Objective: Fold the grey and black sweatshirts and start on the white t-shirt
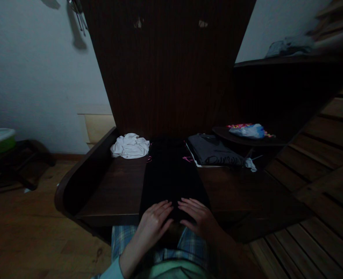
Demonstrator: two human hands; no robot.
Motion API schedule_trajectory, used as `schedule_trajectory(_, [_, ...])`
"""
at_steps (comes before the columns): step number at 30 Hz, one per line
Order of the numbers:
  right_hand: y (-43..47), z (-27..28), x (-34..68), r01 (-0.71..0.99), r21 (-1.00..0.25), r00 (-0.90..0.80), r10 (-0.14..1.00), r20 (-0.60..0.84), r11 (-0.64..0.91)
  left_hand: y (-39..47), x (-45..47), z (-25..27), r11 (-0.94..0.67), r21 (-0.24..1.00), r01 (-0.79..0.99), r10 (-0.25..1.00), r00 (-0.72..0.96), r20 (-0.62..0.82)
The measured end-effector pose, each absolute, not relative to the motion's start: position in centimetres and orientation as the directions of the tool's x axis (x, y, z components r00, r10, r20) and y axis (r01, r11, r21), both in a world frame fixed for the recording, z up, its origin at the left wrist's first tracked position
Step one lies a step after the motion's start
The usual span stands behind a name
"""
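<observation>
A black garment (173, 178) lies in a long folded strip across the dark wooden bench (119, 193), with small pink marks at both sides near its far end. At its near end, by the bench's front edge, my left hand (156, 219) rests with fingers stretched over the left part of the cloth and the thumb apart. My right hand (199, 217) lies the same way on the right part, fingers extended and pointing inward. What kind of garment it is cannot be made out in the dim light.
A crumpled white cloth (130, 146) sits at the bench's back left. Folded dark grey clothing (214, 150) with lettering lies at the back right, beside a small shelf (264, 142) with a plastic bag (248, 131). A slatted wooden piece (316, 174) stands at the right.
</observation>
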State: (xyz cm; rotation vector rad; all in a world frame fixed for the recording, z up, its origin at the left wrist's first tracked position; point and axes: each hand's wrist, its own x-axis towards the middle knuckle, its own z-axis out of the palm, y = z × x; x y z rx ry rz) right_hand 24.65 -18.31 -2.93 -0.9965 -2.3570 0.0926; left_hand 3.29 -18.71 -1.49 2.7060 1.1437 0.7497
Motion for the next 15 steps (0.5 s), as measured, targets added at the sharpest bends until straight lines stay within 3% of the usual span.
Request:
schedule_trajectory(11, [-18.0, -2.4, 23.8, 0.634, -0.410, -0.481, 0.749, 0.455, 0.656, -18.3, 3.5, -1.7, -0.636, 0.419, 0.648, 0.770, 0.501, 0.395])
schedule_trajectory(15, [-18.5, -1.8, 24.5, 0.643, -0.384, -0.534, 0.747, 0.395, 0.662, -18.6, 3.2, -1.2, -0.655, 0.365, 0.661, 0.755, 0.564, 0.335])
